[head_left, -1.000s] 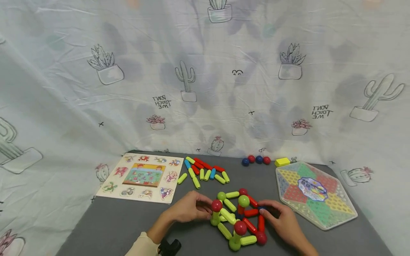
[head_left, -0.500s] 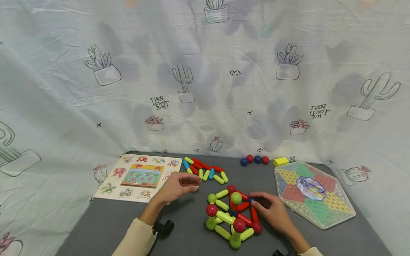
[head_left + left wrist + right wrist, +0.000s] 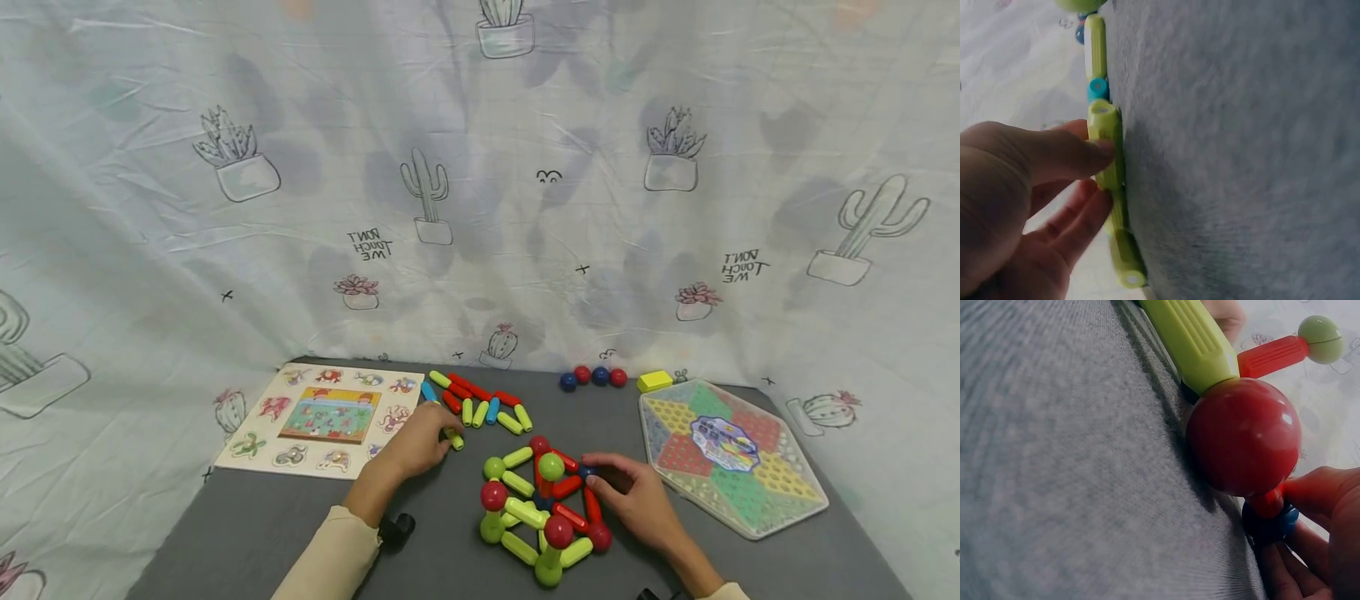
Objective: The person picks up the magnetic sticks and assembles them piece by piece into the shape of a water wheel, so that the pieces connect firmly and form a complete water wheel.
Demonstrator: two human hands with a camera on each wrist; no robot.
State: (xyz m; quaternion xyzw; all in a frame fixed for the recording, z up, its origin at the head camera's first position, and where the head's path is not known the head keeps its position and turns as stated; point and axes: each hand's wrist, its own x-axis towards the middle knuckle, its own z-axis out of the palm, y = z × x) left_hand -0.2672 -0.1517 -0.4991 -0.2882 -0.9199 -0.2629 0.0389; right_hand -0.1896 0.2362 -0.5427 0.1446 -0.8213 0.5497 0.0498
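Note:
My left hand (image 3: 414,440) reaches to the loose sticks at the back and pinches a yellow-green magnetic stick (image 3: 454,440). In the left wrist view the thumb lies across this stick (image 3: 1113,164), with fingers behind it. A construction of sticks and balls lies mid-table, its red ball (image 3: 557,532) raised on a yellow-green upright. At that construction's right corner my right hand (image 3: 641,504) holds a blue ball (image 3: 588,472) between thumb and fingers. The right wrist view shows the blue ball (image 3: 1269,524) partly hidden behind a red ball (image 3: 1244,437).
Several loose red, blue and yellow-green sticks (image 3: 480,408) lie at the back. Left of them is a wooden animal puzzle board (image 3: 255,408). Blue and red balls (image 3: 600,376) and a yellow block (image 3: 655,381) line the rear edge. A hexagonal checkers board (image 3: 738,475) lies right.
My left hand has left the construction's left side, moved back and left, and taken hold of a yellow-green stick. My right hand stays at the blue ball; the construction has shifted slightly left.

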